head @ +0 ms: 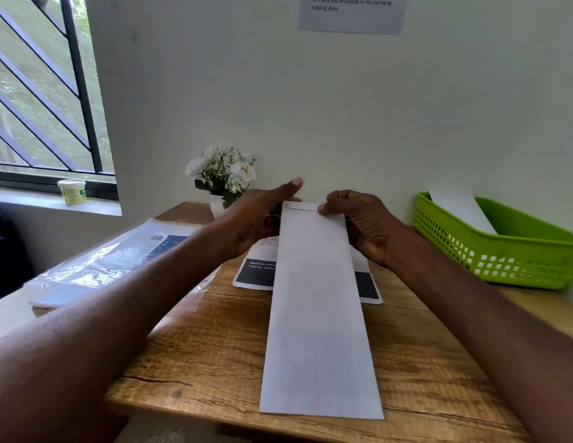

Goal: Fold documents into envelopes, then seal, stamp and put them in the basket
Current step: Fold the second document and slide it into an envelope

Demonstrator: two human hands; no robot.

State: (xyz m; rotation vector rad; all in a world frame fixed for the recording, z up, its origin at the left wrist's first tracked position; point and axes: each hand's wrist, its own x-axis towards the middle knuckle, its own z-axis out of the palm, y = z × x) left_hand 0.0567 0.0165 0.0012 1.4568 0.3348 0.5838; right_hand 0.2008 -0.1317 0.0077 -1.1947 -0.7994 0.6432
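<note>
A long white envelope (317,308) lies lengthwise on the wooden table (208,346), its far end raised between my hands. My right hand (362,222) pinches the far right corner of the envelope with curled fingers. My left hand (263,215) is at the far left edge of the envelope, fingers stretched out towards the wall; whether it touches the paper is hidden. Under the envelope lies a printed document (256,270) with black blocks. The green basket (502,251) stands at the right and holds a white envelope (461,209).
A clear plastic pack of papers (112,260) lies on the left of the table. A small pot of white flowers (223,177) stands against the wall behind my hands. A pale tub (72,191) sits on the window sill. A printed notice (352,11) hangs on the wall.
</note>
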